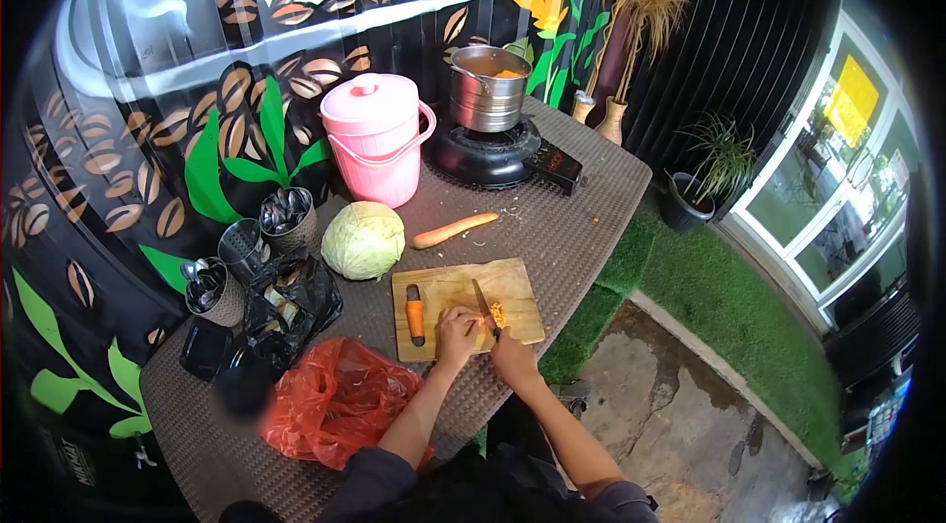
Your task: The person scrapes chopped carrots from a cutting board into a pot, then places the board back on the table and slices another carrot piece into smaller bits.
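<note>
My right hand [512, 358] is closed round the handle of a knife [483, 298], its blade pointing away from me over the wooden cutting board [443, 282]. Beside the blade lies a small heap of chopped carrot [498, 313]. My left hand [457, 333] has its fingers pressed together on a small orange carrot piece, just left of the knife. On the board's left side rests a dark-ended peeler or tool with an orange middle [415, 316]. A whole peeled carrot [455, 230] and a cabbage [363, 240] lie beyond the board.
A steel pot [489, 90] stands on a black portable stove [483, 157] at the back. Left of it is a pink lidded bucket [371, 139]. Cutlery holders [213, 292], a black plastic bag [293, 311] and a red plastic bag [335, 405] occupy the left side.
</note>
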### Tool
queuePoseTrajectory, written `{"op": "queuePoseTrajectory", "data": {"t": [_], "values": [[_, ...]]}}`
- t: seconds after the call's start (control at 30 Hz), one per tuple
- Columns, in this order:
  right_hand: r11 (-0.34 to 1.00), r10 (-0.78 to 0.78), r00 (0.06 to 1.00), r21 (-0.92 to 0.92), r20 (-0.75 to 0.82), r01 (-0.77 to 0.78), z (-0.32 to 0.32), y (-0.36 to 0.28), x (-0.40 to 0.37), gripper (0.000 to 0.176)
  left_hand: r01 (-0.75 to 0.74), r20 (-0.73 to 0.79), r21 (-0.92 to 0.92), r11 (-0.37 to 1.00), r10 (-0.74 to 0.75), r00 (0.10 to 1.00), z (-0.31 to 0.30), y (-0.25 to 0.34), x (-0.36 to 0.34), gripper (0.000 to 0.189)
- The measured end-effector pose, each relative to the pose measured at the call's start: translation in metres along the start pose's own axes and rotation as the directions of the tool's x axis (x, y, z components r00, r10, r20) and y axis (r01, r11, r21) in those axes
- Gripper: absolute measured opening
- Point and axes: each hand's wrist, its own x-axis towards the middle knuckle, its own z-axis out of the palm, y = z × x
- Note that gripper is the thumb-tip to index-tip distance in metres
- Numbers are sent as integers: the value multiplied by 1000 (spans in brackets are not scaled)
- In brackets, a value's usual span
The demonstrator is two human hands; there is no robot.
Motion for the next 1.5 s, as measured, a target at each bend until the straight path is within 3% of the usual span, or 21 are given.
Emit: {"op": "queuePoseTrajectory", "data": {"t": [0.1,0.23,0.37,0.57,0.67,0.73,0.77,0.87,0.93,1.07,1.13,1.27,1.33,1.37,1.43,1.5], "values": [[1000,-5,995,6,-103,5,20,-2,-13,25,-27,9,6,1000,27,1000,-1,1,0,6],[999,45,998,15,-36,-45,22,-9,-13,25,-49,9,28,998,48,999,-2,3,-1,9],[999,-46,995,-29,-88,44,10,-3,-11,23,-50,18,37,998,49,999,-4,4,1,11],[998,56,996,25,-70,-54,27,-7,-17,27,-59,30,25,998,59,998,-5,3,-1,10],[997,9,998,75,-62,-4,24,9,-18,29,-55,12,-17,998,55,998,-5,0,-3,8],[967,-119,981,205,-154,150,24,27,-16,31,-85,21,-15,996,85,996,-7,1,-1,8],[967,-120,980,203,-156,151,24,33,-16,31,-87,19,-17,996,88,996,-7,1,0,8],[949,-95,982,283,-162,139,16,37,-22,32,-12,-2,-42,999,12,1000,-6,1,-2,9],[950,34,977,310,-212,34,13,37,-23,32,21,-1,-60,998,-21,1000,-8,2,-2,9],[976,91,965,213,-246,-37,10,34,-21,32,71,-19,-96,993,-74,997,-6,0,1,9],[994,56,977,102,-206,-36,12,30,-19,31,-14,-40,-104,995,10,999,-12,5,3,12],[997,-19,978,68,-210,34,20,22,-20,31,-70,-97,-65,995,64,993,-37,15,1,18],[995,-10,977,96,-212,31,16,16,-22,31,39,-270,364,931,65,961,-52,21,-3,35],[992,2,977,122,-215,25,15,13,-23,31,42,-272,366,930,64,960,-54,20,-4,35],[991,-23,979,124,-201,48,18,11,-23,31,348,-409,438,829,-161,898,-56,14,-10,53],[989,-47,981,127,-188,72,20,8,-24,31,344,-390,432,833,-172,905,-55,-7,-16,62]]}}
